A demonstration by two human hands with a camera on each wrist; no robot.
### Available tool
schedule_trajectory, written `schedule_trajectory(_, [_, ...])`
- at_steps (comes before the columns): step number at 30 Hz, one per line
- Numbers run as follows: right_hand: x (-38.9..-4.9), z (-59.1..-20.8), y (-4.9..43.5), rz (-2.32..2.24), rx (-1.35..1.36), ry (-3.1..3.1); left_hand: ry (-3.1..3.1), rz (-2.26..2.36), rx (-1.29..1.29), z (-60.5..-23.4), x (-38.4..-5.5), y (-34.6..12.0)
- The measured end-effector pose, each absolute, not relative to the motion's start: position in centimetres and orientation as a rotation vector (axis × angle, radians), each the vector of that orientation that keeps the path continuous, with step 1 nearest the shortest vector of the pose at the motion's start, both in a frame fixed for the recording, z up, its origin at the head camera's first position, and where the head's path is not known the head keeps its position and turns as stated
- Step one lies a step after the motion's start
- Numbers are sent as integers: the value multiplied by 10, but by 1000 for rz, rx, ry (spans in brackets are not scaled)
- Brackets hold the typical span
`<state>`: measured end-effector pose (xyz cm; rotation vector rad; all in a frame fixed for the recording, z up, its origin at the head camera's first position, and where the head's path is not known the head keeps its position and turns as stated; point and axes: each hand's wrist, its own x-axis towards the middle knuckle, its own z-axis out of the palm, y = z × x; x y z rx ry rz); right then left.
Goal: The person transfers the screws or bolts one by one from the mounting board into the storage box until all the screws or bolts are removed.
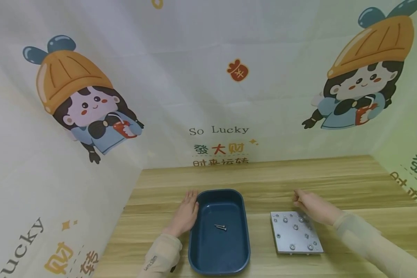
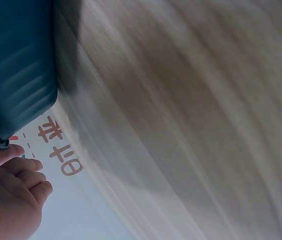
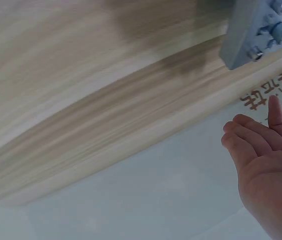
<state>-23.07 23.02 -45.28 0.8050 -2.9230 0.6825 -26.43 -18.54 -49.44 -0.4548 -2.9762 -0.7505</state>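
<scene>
Where the wooden bench [image 1: 264, 181] is seen from the head camera, a blue tray [image 1: 222, 255] is found just below the middle of the picture. Two small screws [image 1: 221, 228] are laid side by side near the middle of its floor, their heads pointed towards 4 o'clock. At the tray's 10 o'clock, its outer wall and rim are touched by the left hand [image 1: 185, 216], with the fingers extended and the grip wide. At the tray's 3 o'clock, well apart from the left hand, a metal plate [image 1: 297, 236] is set flat-side up; several bolts [image 1: 292, 246] are fitted across its face, and short ends are seen below its near edge. At the plate's 1 o'clock, the right hand [image 1: 312, 206] is held just above the corner; its fingers are loosely bent, the grip being narrow with thumb and forefinger close together. Light sleeves [image 1: 363, 235] are worn on both arms. The bench is bordered by a printed cloth [image 1: 281, 104] from 9 through 3 o'clock.
</scene>
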Motion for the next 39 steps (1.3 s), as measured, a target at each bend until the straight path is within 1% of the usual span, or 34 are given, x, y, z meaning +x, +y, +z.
schedule_trajectory(9, [-223,-459,246,692,789,-2913,-2969,-744,-461,-495,-265,-185])
schedule_trajectory(27, [-208,-473,247,657,790,-2889,-2973,-755,-457,-493,-263,-185])
schedule_trajectory(39, [-207,-480,248,603,773,-2894,-2960,-752,-469,-495,-265,-186])
